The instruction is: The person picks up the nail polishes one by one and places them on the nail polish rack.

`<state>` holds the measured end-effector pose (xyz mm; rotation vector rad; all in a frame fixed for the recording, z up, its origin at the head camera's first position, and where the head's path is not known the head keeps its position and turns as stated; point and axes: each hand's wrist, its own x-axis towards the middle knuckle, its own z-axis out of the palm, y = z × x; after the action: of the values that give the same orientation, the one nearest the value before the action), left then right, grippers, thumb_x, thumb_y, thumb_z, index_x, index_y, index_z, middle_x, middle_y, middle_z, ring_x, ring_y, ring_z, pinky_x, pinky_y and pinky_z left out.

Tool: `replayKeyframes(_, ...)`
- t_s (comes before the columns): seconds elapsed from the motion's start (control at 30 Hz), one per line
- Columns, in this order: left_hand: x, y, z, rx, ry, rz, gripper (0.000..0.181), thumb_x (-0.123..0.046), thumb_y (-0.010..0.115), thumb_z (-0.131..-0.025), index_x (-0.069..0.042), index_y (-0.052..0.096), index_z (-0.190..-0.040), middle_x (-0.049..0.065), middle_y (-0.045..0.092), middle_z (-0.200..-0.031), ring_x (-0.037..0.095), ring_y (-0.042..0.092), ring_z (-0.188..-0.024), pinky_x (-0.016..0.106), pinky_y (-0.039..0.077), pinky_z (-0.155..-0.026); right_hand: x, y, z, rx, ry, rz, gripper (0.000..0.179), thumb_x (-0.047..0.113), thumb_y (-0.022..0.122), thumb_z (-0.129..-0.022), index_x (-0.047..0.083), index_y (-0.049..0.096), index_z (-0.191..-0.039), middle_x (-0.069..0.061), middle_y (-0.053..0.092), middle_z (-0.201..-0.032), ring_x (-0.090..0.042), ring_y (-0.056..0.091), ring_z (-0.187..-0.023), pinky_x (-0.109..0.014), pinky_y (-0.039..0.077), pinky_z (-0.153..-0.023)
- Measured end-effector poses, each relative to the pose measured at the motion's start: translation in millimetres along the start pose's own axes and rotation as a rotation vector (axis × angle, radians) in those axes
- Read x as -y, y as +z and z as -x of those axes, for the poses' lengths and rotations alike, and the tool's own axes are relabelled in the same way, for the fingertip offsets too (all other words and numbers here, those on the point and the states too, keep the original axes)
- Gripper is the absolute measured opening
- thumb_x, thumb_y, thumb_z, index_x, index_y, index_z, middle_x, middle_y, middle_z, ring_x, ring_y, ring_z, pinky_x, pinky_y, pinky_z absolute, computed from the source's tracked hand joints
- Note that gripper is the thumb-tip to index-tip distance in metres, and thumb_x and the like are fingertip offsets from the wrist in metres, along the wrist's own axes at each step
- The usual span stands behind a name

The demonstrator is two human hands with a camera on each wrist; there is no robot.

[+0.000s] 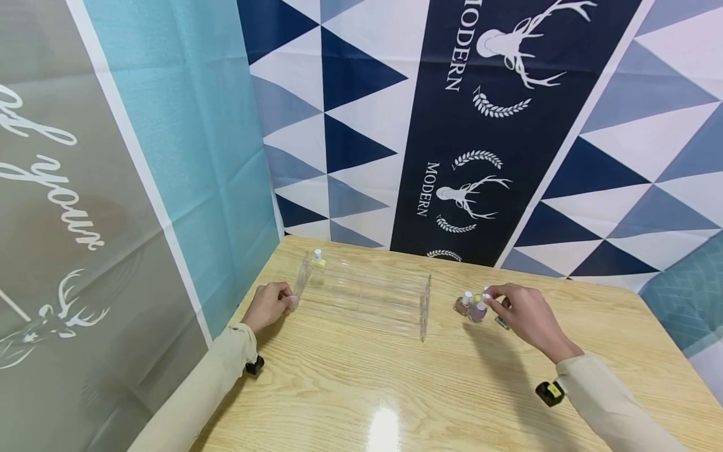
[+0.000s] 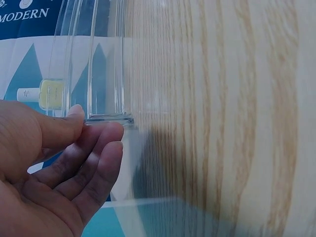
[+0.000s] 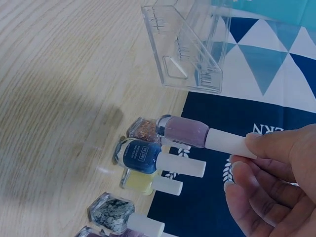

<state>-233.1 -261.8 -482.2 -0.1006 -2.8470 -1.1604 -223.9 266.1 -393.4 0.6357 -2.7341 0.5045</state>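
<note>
A clear plastic tiered rack (image 1: 367, 295) stands on the table, with a yellow nail polish bottle (image 1: 319, 262) at its back left corner. My left hand (image 1: 270, 306) pinches the rack's left end panel (image 2: 109, 119) between thumb and fingertips. To the right of the rack, my right hand (image 3: 276, 177) pinches the white cap of a mauve nail polish bottle (image 3: 185, 132). Close below that bottle are a copper glitter bottle (image 3: 144, 129), a dark blue bottle (image 3: 140, 155) and a pale yellow bottle (image 3: 138, 181). A speckled grey bottle (image 3: 111, 213) is nearer the wrist.
Part of another bottle (image 3: 89, 232) shows at the right wrist view's lower edge. The wooden table (image 1: 339, 383) extends in front of the rack. Patterned cloth (image 1: 361, 125) hangs behind the table, and another cloth (image 1: 186, 157) hangs along its left side.
</note>
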Motion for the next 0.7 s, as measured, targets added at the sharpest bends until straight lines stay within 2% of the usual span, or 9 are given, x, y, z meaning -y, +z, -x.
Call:
replayKeyframes(0.3,0.8,-0.2,-0.8,-0.001,-0.009,-0.010,0.018,-0.009,0.067,-0.101,-0.008,0.068,-0.083,0.003,0.067,-0.068,0.016,0.063,-0.060,0.030,0.044,-0.053,5.3,0.1,-7.4,0.008,-0.013,-0.006,0.011,0.009,0.073,-0.096,0.002,0.078,-0.103,0.002,0.068,-0.075,-0.006,0.050,-0.055,-0.028,0.042,-0.052)
replayKeyframes(0.7,-0.8,0.2,-0.2,-0.008,-0.005,-0.020,0.018,-0.009,0.068,-0.100,-0.008,0.068,-0.083,0.002,0.066,-0.067,0.015,0.062,-0.059,0.031,0.045,-0.055,12.1,2.2,-17.6,-0.033,-0.061,-0.012,0.011,0.011,0.075,-0.095,0.003,0.079,-0.101,0.003,0.067,-0.074,-0.004,0.051,-0.057,-0.029,0.042,-0.054)
